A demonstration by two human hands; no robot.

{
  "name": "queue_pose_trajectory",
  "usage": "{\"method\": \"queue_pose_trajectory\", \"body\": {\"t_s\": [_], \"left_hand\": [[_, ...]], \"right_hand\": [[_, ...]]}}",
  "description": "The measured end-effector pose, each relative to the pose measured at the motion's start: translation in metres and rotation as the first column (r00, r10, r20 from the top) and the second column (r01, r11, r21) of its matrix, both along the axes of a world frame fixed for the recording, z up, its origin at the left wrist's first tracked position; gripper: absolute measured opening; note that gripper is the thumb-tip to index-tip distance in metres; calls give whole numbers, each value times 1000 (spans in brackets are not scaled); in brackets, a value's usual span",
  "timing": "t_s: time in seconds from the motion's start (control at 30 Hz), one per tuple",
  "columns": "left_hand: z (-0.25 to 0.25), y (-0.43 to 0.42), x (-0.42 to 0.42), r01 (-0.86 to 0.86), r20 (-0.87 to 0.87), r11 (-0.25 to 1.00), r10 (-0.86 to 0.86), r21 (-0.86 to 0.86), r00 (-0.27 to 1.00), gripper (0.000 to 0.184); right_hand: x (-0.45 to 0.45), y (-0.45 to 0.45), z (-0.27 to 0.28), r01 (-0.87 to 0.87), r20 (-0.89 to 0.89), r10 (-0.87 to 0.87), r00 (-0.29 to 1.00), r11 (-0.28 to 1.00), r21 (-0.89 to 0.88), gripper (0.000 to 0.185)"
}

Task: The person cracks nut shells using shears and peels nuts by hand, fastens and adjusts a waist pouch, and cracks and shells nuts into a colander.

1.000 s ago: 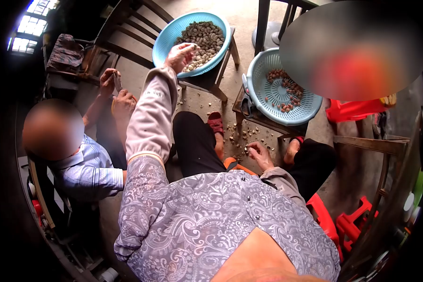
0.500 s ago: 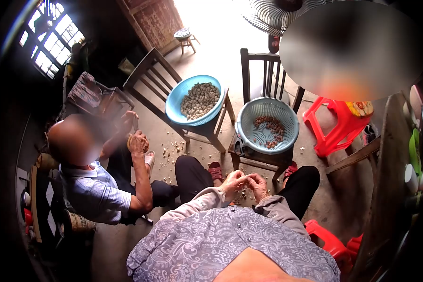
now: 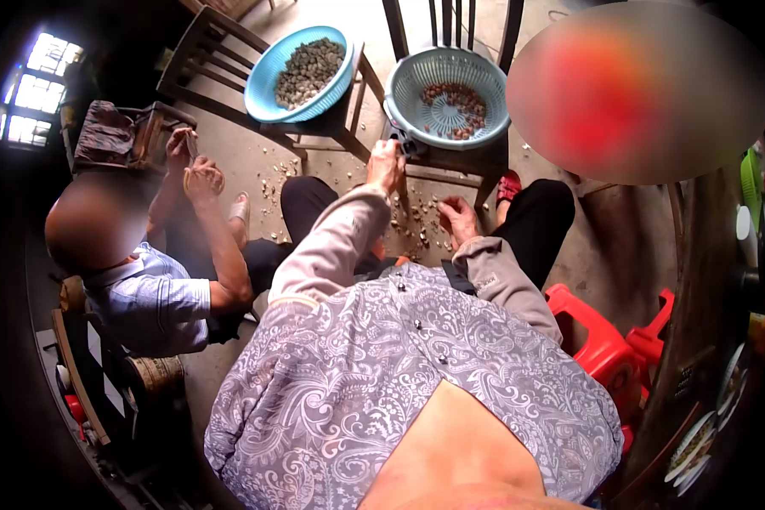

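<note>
The left hand (image 3: 386,164) is stretched forward to the near side of the pale blue-grey slotted plastic basket (image 3: 406,92), right beside a small dark tool (image 3: 409,144) at the front edge of the dark wooden chair (image 3: 490,160). Its fingers are bent, but whether they grip the tool or only touch it, I cannot tell. The right hand (image 3: 461,219) hangs between the knees, thumb and fingers loosely curled; whether a small piece is pinched there is too small to tell. The small reddish-brown kernels (image 3: 472,106) lie in the basket, while the heaped grey-brown nut-like pieces (image 3: 310,72) fill much of the bright blue plastic basin (image 3: 261,92) on the other chair. For a sure hold, the left fingers would do best to close on the tool's handles, clear of any blades or jaws, and lift it without catching the basket's rim. The right hand is best kept low and steady, above the pale fragments (image 3: 416,228) on the floor, with any piece held lightly by the fingertips.
</note>
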State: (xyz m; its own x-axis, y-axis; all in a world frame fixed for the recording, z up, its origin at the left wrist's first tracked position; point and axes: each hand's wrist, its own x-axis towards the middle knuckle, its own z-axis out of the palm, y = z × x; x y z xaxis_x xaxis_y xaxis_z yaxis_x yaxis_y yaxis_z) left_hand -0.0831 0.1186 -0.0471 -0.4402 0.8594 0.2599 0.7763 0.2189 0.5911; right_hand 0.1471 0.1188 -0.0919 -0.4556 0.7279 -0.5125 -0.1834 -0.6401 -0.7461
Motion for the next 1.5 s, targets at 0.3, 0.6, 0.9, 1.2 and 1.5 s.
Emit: {"method": "queue_pose_trajectory", "body": {"t_s": [0.3,0.6,0.9,1.2,1.5], "left_hand": [[21,57,2,-220,-261,822,91,-526,961,64],[30,61,-3,-116,22,677,192,-727,981,106],[46,-111,52,269,873,909,170,-318,458,53],[37,-133,84,287,30,817,-315,-501,949,57],[34,-129,85,310,16,796,-353,-520,935,51]], "right_hand": [[4,8,17,48,-224,-109,969,964,-262,21],[4,14,15,19,-370,-147,917,945,-326,6],[8,19,-3,-18,-402,-175,899,901,-434,4],[3,13,7,-124,-293,52,955,965,-232,3],[5,15,23,-133,-102,126,987,989,-66,4]]}}
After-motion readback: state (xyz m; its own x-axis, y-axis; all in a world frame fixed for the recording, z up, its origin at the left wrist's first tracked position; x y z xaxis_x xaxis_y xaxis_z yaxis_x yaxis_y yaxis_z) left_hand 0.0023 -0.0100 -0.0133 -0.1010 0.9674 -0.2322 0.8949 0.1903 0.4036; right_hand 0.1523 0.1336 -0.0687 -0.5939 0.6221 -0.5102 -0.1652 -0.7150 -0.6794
